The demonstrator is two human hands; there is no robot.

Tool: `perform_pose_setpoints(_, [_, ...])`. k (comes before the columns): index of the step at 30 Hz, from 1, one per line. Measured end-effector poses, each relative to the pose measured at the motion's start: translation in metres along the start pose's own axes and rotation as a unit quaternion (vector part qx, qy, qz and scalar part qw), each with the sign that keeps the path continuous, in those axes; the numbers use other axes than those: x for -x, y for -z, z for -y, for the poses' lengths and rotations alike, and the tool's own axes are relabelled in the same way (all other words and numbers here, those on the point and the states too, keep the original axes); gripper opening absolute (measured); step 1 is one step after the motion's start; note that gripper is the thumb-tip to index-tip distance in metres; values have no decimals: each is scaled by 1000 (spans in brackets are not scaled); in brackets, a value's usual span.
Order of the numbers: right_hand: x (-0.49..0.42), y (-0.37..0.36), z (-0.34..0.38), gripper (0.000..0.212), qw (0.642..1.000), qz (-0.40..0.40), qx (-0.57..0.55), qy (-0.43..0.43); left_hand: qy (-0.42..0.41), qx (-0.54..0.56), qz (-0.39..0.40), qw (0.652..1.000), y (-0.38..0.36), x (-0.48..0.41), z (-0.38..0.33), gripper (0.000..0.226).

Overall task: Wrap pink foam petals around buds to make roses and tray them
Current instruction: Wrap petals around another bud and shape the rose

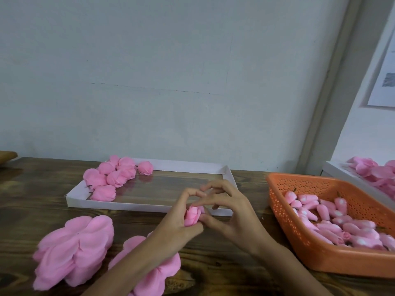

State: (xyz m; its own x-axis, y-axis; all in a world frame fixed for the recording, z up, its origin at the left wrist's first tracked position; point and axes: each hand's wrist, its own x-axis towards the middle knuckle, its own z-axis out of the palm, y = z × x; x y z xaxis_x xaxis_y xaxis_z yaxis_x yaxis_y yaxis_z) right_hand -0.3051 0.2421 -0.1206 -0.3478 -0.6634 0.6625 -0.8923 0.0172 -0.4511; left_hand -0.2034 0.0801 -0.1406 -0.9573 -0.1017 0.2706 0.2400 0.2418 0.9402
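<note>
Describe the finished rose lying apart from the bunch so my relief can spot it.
Find the white tray at the back of the wooden table; finished roses bunch in its far-left corner. The lone rose is the rightmost, against the tray's back rim, slightly apart from the rest.

surface [32, 189]: dark brown wood with a strong streaked grain, running across the whole lower view.
wall [149, 60]: pale grey-blue, plain, rising straight behind the surface; a faint thin line crosses it about halfway up.
post [328, 92]: grey, leaning in the wide view, at the right end of the wall.
paper sheet [384, 82]: white with a dark grey patch, fixed to the side wall at far right, cut by the edge.
basket [284, 214]: orange plastic, perforated walls, on the surface at right.
wooden object [7, 155]: far left edge, mostly out of view.
</note>
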Motion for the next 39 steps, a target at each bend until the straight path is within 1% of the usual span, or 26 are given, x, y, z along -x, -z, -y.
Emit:
perform_pose_setpoints(5, [3,1,1,21,1000,1,1,-4,11,35,5,999,-2,-2,2,44])
perform_pose_setpoints(6, [4,-1,2,20,1000,-10,-9,-9,15,55,3,998,-1,-4,2,43])
perform_pose_setpoints(8, [6,-8,6,15,996,-61,-50,-35,17,121,-15,992,0,-10,1,42])
perform_pose_setpoints(10, [7,-18,11,10,987,-115,-83,-74,5,206,-59,977,1,-13,1,40])
perform_pose_setpoints(11, [8,-23,14,13,982,-129,-95,-97,-4,249,-85,965,1,-13,1,38])
perform_pose_setpoints(13, [10,-32,18,24,970,-124,-144,-151,-26,331,-131,934,1,-13,2,32])
perform_pose_setpoints(15, [10,-38,21,32,961,-106,-178,-183,-37,369,-153,916,1,-13,0,29])
perform_pose_setpoints(18, [11,-47,24,36,951,-80,-221,-200,-36,374,-139,916,-3,-12,-4,33])
perform_pose_setpoints(20, [11,-51,25,36,946,-81,-240,-201,-33,362,-124,923,-8,-10,-4,36])
perform_pose_setpoints(23, [11,-50,26,33,942,-103,-255,-195,-35,302,-110,946,-13,-7,-2,32])
perform_pose_setpoints(26, [10,-49,24,32,935,-105,-286,-183,-42,257,-107,959,-14,-6,-2,38])
perform_pose_setpoints(30, [9,-46,26,27,909,-99,-365,-177,-30,311,-74,947,-7,-7,-6,51])
perform_pose_setpoints(32, [8,-45,27,26,897,-87,-398,-171,-24,312,-49,949,-2,-6,-8,47])
perform_pose_setpoints(35, [9,-44,27,36,877,-60,-445,-173,-2,312,1,950,0,-1,-10,39])
perform_pose_setpoints(37, [9,-42,26,37,868,-37,-461,-182,14,300,-9,954,-1,0,-11,25])
perform_pose_setpoints(38, [8,-41,25,35,866,-24,-464,-185,21,290,-18,957,0,0,-12,24])
perform_pose_setpoints(39, [8,-39,23,31,866,-8,-465,-185,23,276,-20,961,0,0,-13,27])
